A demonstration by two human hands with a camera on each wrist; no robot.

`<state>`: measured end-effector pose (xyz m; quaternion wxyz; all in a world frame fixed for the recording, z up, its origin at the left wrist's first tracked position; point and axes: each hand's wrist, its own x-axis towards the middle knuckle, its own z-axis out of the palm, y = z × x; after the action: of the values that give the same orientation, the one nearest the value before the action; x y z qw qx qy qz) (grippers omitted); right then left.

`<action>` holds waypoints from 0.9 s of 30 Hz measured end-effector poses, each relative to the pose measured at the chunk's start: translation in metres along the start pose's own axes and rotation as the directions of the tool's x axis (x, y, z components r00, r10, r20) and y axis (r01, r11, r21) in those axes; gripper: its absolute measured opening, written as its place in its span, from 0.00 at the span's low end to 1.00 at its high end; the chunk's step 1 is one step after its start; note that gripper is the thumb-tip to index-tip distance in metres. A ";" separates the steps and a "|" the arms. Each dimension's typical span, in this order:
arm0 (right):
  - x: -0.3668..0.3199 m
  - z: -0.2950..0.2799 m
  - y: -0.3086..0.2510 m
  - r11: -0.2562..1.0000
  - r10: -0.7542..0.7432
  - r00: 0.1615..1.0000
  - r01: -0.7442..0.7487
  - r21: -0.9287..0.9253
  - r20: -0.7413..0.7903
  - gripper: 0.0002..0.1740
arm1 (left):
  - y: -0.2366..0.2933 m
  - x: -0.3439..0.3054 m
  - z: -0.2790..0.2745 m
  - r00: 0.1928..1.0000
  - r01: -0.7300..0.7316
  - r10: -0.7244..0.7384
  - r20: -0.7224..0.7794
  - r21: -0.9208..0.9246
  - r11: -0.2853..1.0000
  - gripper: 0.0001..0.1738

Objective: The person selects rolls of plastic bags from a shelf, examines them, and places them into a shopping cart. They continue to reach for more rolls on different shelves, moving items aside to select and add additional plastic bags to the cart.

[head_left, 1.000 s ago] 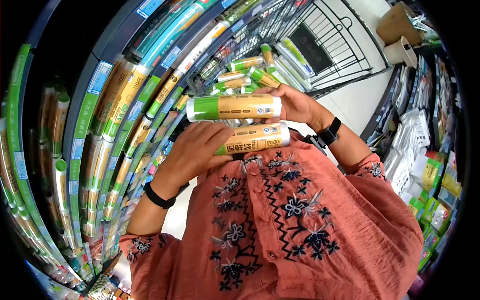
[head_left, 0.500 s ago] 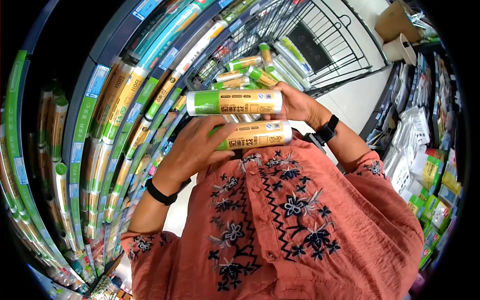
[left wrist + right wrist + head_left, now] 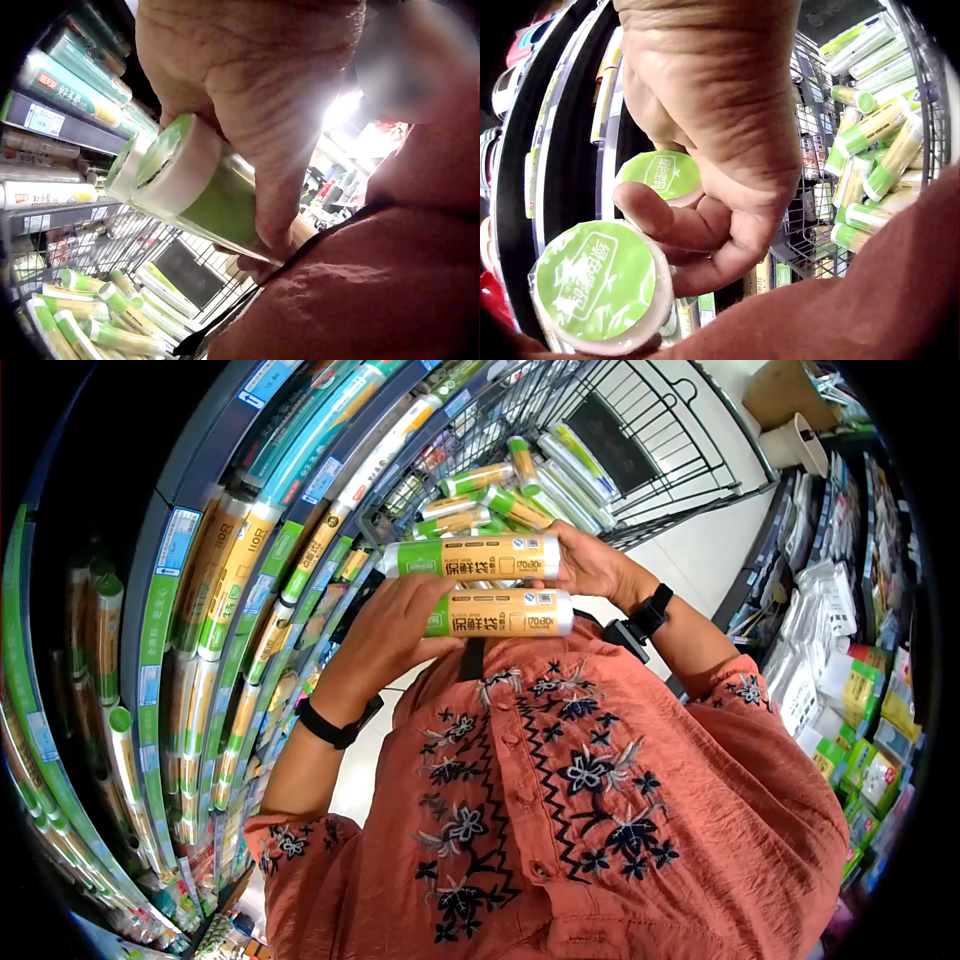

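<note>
Two plastic bag rolls with green-and-tan printed labels are held side by side above the chest, labels up. My left hand grips the left end of the lower roll, thumb underneath and fingers over the top. With my right hand I hold the right end of the upper roll. In the right wrist view, that hand's fingers lie between the round green end of the near roll and the end of the farther roll. The left wrist view shows the left hand wrapped over a roll.
A wire shopping cart stands ahead, with several similar rolls piled inside. Shelves of rolls with price tags line the left side. On the right, another shelf holds packaged goods beside a cardboard box.
The upper roll has turned so its large printing now faces up. The lower roll's label shows more fully too. Both hands and rolls sit slightly higher in the head view.
</note>
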<state>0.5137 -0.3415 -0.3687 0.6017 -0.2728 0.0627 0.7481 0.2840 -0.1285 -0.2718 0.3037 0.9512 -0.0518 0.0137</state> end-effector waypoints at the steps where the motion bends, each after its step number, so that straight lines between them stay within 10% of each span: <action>1: 0.001 -0.003 -0.001 1.000 -0.001 1.000 0.001 -0.007 -0.011 0.28 | -0.004 0.003 0.002 1.000 -0.006 0.006 0.000 0.002 1.000 0.38; 22: 0.021 -0.080 0.001 0.998 0.050 0.997 -0.048 0.044 -0.061 0.26 | -0.055 0.041 0.049 0.997 0.053 -0.034 0.072 -0.289 0.956 0.31; 25: 0.014 -0.034 -0.005 1.000 0.008 0.949 -0.018 -0.026 -0.316 0.28 | -0.066 0.044 0.058 0.996 0.064 -0.046 0.074 -0.267 0.961 0.30; 27: 0.020 -0.068 -0.005 0.998 0.007 0.993 -0.014 -0.055 -0.120 0.29 | -0.077 0.046 0.066 0.997 0.062 -0.047 0.066 -0.245 0.967 0.30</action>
<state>0.5388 -0.3510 -0.4344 0.5850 -0.3335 0.0792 0.7351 0.3374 -0.1086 -0.3669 0.4185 0.9070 -0.0361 -0.0296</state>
